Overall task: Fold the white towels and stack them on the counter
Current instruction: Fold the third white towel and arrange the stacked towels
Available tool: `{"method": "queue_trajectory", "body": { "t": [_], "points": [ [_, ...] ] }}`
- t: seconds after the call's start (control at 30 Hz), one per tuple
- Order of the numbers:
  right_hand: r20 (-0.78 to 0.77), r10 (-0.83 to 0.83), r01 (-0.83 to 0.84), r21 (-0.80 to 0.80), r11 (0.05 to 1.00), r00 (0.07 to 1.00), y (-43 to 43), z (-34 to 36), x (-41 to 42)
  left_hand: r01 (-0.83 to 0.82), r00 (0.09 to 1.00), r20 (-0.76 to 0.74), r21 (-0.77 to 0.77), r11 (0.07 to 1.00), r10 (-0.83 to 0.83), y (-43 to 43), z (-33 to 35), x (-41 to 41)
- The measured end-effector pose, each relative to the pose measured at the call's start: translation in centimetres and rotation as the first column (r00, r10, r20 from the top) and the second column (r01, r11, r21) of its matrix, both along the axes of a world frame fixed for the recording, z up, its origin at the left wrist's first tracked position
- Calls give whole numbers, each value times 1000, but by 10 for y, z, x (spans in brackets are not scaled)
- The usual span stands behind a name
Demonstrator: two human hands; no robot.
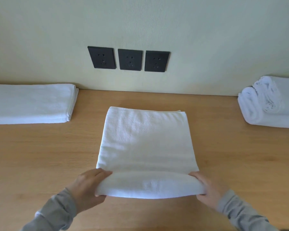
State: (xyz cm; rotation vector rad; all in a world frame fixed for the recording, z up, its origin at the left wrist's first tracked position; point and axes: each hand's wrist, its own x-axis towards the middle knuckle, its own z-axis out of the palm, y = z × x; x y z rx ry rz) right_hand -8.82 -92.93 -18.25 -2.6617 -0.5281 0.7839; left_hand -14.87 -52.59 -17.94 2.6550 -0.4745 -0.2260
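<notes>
From the head: midway through a fold, by the look of it. Grips the near edge of the towel (145,140) at both ends, left hand (88,185) and right hand (205,187) each curled round a corner, edge raised and rolled over. Lies otherwise flat in the middle of the counter (40,155), between a folded stack (32,104) to the left and rolled towels (270,104) to the right. Calls next, probably, for carrying that edge evenly to the far edge, corners matched.
</notes>
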Motion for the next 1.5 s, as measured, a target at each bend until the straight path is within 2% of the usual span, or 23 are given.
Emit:
{"method": "queue_trajectory", "body": {
  "t": [0.07, 0.13, 0.23, 0.33, 0.4, 0.47, 0.57, 0.63, 0.67, 0.73, 0.8, 0.9, 1.03, 1.23, 1.33, 1.37, 1.4, 1.47, 1.5],
  "points": [
    [-95, -132, 149, 201, 968, 987, -10, 24, 18, -130, 986, -124, -124, 984, 115, 9, 23, 10],
    [-95, -254, 271, 362, 892, 962, -19, 46, 43, -227, 945, -285, -231, 946, 157, 17, 45, 31],
    [-235, -414, 473, 535, 700, 879, -18, 55, 87, -331, 929, -297, -397, 856, 222, 28, 67, 80],
    [-365, -568, 645, 630, 432, 737, 1, 36, 131, -537, 840, -416, -552, 637, 348, 33, 60, 134],
    [-434, -629, 710, 644, 284, 645, 20, 23, 154, -672, 740, -493, -532, 515, 457, 31, 38, 170],
    [-482, -645, 754, 613, 235, 593, 35, 5, 171, -778, 628, -594, -462, 426, 502, 27, 15, 194],
    [-523, -673, 816, 534, 220, 523, 52, -18, 186, -907, 422, -818, -378, 188, 391, 23, -13, 205],
    [-491, -695, 813, 531, 241, 526, 58, -30, 193, -932, 362, -847, -334, 141, 390, 23, -24, 203],
    [-456, -709, 806, 524, 275, 538, 61, -31, 195, -929, 370, -820, -332, 163, 437, 23, -29, 203],
    [-376, -743, 794, 510, 333, 553, 62, -34, 199, -893, 450, -691, -328, 308, 566, 21, -33, 205],
    [-307, -775, 785, 506, 359, 552, 63, -33, 200, -846, 532, -593, -334, 417, 604, 18, -35, 208],
    [-229, -803, 764, 526, 374, 551, 65, -31, 201, -834, 549, -564, -328, 443, 616, 17, -39, 209],
    [-151, -790, 753, 450, 480, 594, 68, -33, 207, -862, 495, -584, -235, 450, 643, 17, -48, 217],
    [-172, -815, 811, 336, 479, 553, 70, -43, 223, -836, 499, -530, -87, 541, 686, 13, -43, 234],
    [-110, -852, 847, 231, 478, 511, 76, -42, 226, -836, 495, -394, 28, 548, 774, 8, -22, 231],
    [-18, -845, 835, 169, 524, 534, 79, -41, 225, -811, 534, -284, 94, 577, 797, 3, -14, 228],
    [104, -812, 806, 100, 583, 575, 81, -40, 222, -757, 618, -138, 160, 634, 774, -9, -7, 222],
    [371, -668, 715, 16, 699, 645, 88, -33, 215, -584, 811, 107, 216, 783, 575, -50, 1, 209],
    [489, -568, 641, 24, 768, 662, 94, -29, 211, -480, 877, 138, 224, 848, 460, -74, 1, 204]
  ]
}}
